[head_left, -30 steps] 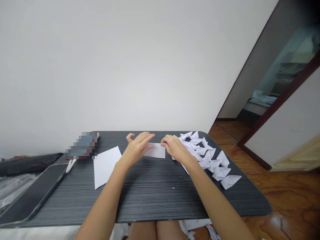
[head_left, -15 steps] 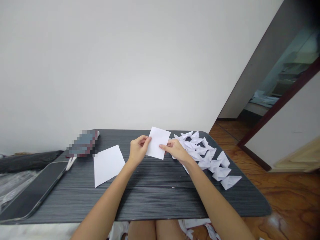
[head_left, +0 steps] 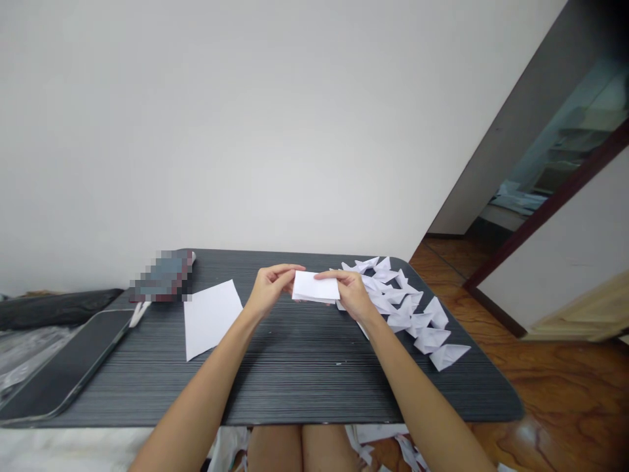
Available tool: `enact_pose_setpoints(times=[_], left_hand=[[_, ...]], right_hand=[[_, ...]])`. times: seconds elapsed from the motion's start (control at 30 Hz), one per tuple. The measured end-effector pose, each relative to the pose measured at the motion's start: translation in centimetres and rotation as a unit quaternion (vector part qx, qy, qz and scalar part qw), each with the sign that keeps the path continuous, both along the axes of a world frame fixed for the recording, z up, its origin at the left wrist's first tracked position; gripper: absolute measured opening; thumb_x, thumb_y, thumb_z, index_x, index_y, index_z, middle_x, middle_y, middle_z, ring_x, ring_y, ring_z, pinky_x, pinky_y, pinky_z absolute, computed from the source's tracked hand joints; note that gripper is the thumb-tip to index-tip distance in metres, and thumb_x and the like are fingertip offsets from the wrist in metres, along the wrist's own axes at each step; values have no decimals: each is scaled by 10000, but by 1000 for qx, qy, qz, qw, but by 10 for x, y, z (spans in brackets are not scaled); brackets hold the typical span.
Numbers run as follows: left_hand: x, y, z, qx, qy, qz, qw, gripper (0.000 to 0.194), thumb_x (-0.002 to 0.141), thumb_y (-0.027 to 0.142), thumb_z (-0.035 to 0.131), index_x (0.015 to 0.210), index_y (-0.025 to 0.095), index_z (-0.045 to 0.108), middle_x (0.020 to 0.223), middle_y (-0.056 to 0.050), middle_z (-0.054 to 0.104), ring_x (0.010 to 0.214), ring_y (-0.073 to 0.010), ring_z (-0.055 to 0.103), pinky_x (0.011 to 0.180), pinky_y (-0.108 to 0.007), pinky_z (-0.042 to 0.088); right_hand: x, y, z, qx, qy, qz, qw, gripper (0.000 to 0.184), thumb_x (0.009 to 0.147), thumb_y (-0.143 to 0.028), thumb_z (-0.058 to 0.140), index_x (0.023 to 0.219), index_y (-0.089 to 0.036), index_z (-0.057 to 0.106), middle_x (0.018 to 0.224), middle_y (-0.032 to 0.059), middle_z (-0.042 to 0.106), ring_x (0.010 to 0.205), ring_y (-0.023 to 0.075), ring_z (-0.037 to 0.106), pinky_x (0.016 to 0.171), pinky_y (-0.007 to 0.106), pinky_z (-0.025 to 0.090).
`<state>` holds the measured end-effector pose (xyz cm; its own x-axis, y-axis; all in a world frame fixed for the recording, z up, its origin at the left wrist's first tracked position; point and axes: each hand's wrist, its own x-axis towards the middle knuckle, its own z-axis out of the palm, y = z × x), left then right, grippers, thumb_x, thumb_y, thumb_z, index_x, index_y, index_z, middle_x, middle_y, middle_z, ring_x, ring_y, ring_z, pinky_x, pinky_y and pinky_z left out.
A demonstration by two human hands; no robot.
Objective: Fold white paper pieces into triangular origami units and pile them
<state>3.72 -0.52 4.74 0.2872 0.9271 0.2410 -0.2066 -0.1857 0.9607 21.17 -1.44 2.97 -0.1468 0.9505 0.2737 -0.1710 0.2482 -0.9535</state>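
Note:
A small sheet of white paper point(head_left: 315, 288), doubled over into a flat rectangle, is held above the table between my two hands. My left hand point(head_left: 269, 287) pinches its left end, thumb and fingers at the edge. On the right, my right hand point(head_left: 350, 288) grips the other end, its thumb lying across the top face. Just beyond that hand lies a cluster of folded white paper pieces point(head_left: 403, 308), partly covered by it. To the left of my left forearm a loose white sheet point(head_left: 209, 321) rests flat.
The dark, streaked table point(head_left: 304, 367) stands against a white wall. A pixelated box-like object point(head_left: 160, 278) sits at its back left, with a dark flat panel point(head_left: 69, 367) along the left edge. Paper scraps point(head_left: 407, 452) lie on the floor below.
The paper in my hands has gone from an opened, taller sheet to a folded, lower rectangle. My right thumb has moved up onto its upper part.

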Motion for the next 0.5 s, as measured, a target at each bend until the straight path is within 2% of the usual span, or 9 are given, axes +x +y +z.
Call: enact_pose_setpoints(times=[0.1, 0.27, 0.37, 0.43, 0.5], left_hand=[[2, 0, 0, -28, 5, -47, 998, 322, 736, 379, 526, 847, 95, 631, 545, -44, 628, 474, -160, 587, 442, -254, 451], [3, 3, -4, -70, 24, -43, 996, 282, 698, 352, 595, 734, 73, 616, 539, -35, 621, 454, -124, 572, 452, -225, 457], [3, 3, -5, -93, 49, -72, 992, 296, 702, 358, 592, 730, 63, 597, 573, -72, 635, 521, -155, 612, 452, -214, 459], [3, 3, -5, -85, 74, -79, 990, 295, 704, 356, 589, 735, 62, 584, 602, -90, 639, 533, -164, 620, 424, -202, 442], [1, 2, -5, -47, 108, -74, 990, 295, 728, 364, 555, 731, 69, 568, 603, -81, 631, 476, -145, 599, 383, -194, 410]], right_hand=[[3, 1, 0, 42, -46, -21, 998, 238, 657, -145, 485, 755, -198, 695, 732, 12, 665, 547, 108, 554, 450, 203, 406], [3, -1, 1, 110, -102, -41, 988, 269, 660, -111, 466, 772, -198, 695, 789, 20, 674, 684, 131, 589, 555, 215, 432], [4, 0, -1, 130, -118, -63, 982, 297, 672, -105, 440, 795, -202, 691, 811, 21, 673, 711, 136, 588, 575, 223, 436], [7, 2, -1, 136, -129, -70, 980, 310, 676, -100, 427, 807, -203, 687, 831, 24, 669, 744, 144, 588, 614, 240, 445], [12, 2, 3, 147, -148, -50, 977, 320, 672, -88, 421, 816, -203, 683, 872, 29, 661, 808, 155, 585, 695, 269, 449]])
